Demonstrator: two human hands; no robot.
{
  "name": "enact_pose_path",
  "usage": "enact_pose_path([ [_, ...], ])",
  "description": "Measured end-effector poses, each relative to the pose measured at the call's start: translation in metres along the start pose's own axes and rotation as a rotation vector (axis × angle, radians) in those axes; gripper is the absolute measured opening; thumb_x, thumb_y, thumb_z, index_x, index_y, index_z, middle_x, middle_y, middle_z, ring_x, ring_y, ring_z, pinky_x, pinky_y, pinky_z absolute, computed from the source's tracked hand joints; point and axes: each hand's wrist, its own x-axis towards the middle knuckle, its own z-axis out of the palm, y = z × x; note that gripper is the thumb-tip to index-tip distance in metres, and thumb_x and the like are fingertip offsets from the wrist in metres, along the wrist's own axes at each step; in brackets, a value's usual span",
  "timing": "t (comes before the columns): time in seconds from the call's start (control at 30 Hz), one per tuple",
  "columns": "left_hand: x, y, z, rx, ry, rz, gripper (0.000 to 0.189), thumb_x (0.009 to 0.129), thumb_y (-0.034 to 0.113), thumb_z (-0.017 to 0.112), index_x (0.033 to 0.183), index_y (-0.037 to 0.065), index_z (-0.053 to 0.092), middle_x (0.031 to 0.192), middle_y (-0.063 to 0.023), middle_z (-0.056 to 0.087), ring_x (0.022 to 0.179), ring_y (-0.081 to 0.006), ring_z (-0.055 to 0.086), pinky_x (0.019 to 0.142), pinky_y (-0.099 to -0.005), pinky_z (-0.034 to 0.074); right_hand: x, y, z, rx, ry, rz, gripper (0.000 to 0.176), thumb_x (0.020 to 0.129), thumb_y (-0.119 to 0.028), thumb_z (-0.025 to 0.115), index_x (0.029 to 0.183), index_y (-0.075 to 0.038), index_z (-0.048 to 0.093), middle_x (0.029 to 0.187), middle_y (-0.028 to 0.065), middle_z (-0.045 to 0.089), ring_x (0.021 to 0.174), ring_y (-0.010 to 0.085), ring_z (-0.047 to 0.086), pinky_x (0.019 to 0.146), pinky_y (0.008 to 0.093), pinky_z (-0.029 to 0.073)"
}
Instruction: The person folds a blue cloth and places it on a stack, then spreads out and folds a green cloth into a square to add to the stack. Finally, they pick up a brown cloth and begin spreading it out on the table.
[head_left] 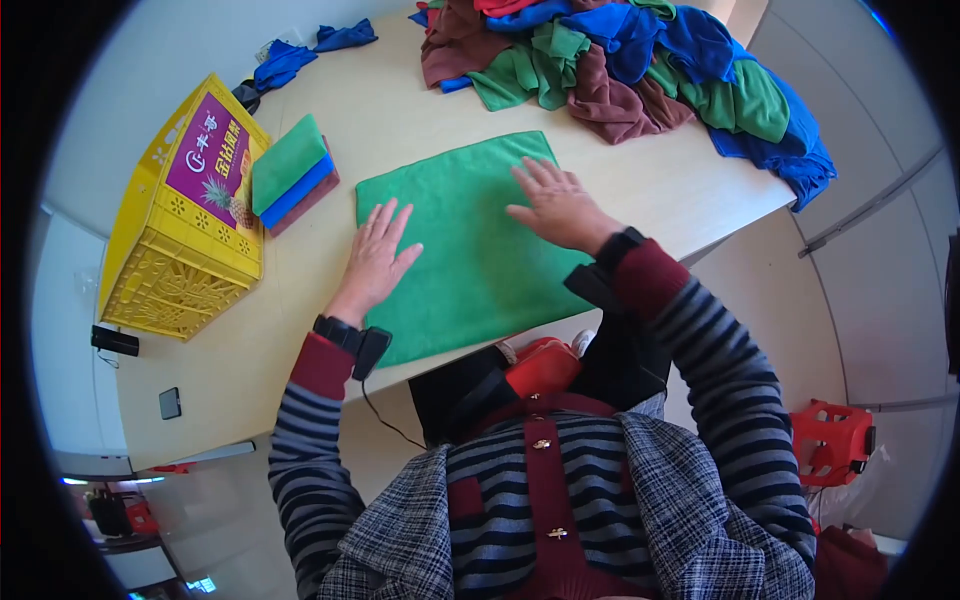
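Green cloth (460,260): flat at the table (250,370)'s near edge
Left hand (374,262): spread open, gripping nothing, over cloth's left side
Right hand (562,208): likewise, over its right
Folded stack (290,175): against yellow crate (195,265)
Cloth heap (625,65): far right

A: What sort of rm. is it?
B: Looks like a small workrm. for cloth: lg. pale table (235,385) w/ a mixed-colour cloth heap (620,50) at far R, a green cloth (470,250) laid flat, a folded stack (290,178) beside a yellow crate (185,275).
A: Surroundings, furniture etc.?
B: Plain wall panels (885,300), red plastic stool (828,445) at R. Home or biz., can't tell.
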Motion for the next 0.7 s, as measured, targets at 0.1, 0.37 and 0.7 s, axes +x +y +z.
enact_pose_path([
  [0.1,0.026,-0.013,0.022,0.101,0.011,-0.051,0.067,0.105,0.047,0.049,0.160,0.013,0.033,0.166,-0.0175,0.028,0.154,-0.0379,0.023,0.125,-0.0506,0.019,0.028,-0.021,0.017,-0.047,-0.093,-0.020,0.076,0.104,-0.058,0.041,0.159,-0.006,0.031,0.165,0.0198,0.030,0.153,0.0393,0.026,0.123,0.0513,0.024],
  [0.37,0.012,-0.030,0.026,0.182,-0.029,-0.129,0.068,0.105,0.052,0.044,0.161,0.015,0.031,0.167,-0.0160,0.026,0.155,-0.0357,0.021,0.125,-0.0553,0.016,0.027,0.047,0.016,-0.094,-0.101,0.117,0.077,0.104,-0.060,0.037,0.161,-0.009,0.029,0.168,0.0160,0.024,0.157,0.0366,0.017,0.126,0.0527,0.017],
  [0.7,0.070,-0.024,0.022,0.158,-0.031,-0.165,0.069,0.105,0.054,0.043,0.161,0.015,0.031,0.168,-0.0143,0.025,0.156,-0.0345,0.019,0.124,-0.0565,0.016,0.077,0.000,0.021,-0.042,-0.049,-0.008,0.075,0.103,-0.058,0.040,0.160,-0.011,0.032,0.167,0.0145,0.027,0.156,0.0366,0.020,0.125,0.0551,0.018],
])
